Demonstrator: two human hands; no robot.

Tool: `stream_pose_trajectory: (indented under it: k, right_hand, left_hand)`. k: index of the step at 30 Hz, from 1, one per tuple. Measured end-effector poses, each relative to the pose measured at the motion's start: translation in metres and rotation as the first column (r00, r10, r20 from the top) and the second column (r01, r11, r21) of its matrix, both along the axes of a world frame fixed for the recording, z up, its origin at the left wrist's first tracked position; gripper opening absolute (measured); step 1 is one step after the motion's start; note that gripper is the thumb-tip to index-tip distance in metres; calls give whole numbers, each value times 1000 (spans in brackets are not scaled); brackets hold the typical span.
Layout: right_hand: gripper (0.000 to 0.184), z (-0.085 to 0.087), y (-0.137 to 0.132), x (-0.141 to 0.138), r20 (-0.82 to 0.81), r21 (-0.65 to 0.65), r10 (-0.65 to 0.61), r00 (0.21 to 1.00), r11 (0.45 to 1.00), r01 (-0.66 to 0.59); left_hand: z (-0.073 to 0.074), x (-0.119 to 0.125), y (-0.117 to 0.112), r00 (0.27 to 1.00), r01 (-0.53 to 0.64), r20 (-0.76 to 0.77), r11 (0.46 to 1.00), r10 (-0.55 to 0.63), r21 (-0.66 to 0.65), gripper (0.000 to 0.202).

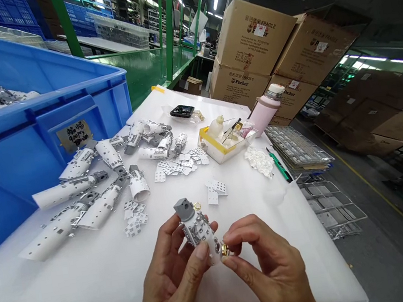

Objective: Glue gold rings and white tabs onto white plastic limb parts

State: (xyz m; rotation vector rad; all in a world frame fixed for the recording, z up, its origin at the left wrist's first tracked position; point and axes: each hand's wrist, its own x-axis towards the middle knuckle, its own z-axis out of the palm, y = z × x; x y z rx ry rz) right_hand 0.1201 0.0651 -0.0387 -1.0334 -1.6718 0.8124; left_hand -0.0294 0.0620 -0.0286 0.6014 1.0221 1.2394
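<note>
My left hand [174, 275] grips a small grey metal part wrapped in white protective film [196, 229], with a square grey block on top and several square holes in its side. My right hand [266, 264] pinches a small gold fitting [225, 250] at the part's lower end, between thumb and forefinger. A gold ring [197, 205] sits near the part's top. Similar film-wrapped parts [87, 192] lie in a loose heap on the white table [57, 296], beyond my hands. Peeled film scraps [133, 225] lie close to them.
A blue plastic bin [41, 103] of grey parts stands at the table's left. Farther back are a phone [182, 110], a yellow-edged tray [219, 148], a pink flask [267, 112], a green-handled knife [279, 165] and metal racks [294, 147]. Cardboard cartons [252, 49] are stacked behind.
</note>
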Motion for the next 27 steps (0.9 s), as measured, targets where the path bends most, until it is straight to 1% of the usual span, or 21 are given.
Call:
stream_pose_trajectory:
  k: [3,6,12,18,20,25,27]
  right_hand:
    - [21,-1,0,-2,33,20,3,999,1000,-3]
    - [22,-3,1,-3,31,22,5,999,1000,-6]
    - [23,-5,2,-5,21,25,7,1000,1000,-8]
    - [24,-7,4,-4,8,16,-2,1000,1000,2]
    - [24,-8,4,-3,7,15,5,1000,1000,-5]
    - [21,-8,4,-4,-20,7,5,1000,1000,-4]
    - [20,-7,4,-5,-40,-4,-16,999,1000,16]
  left_hand:
    - [-2,1,0,1000,1,-19,1000,-1,15,41]
    - [-2,3,0,999,-3,-38,1000,3,14,43]
    - [-4,4,-2,999,-40,-20,999,40,4,41]
    - [0,11,-3,990,-141,-13,990,141,-20,40]
    - [0,12,-3,988,-157,-10,987,157,-24,39]
    - [-6,8,-4,994,-107,-23,994,107,-8,41]
    - [-9,7,-5,993,-111,-34,994,111,17,38]
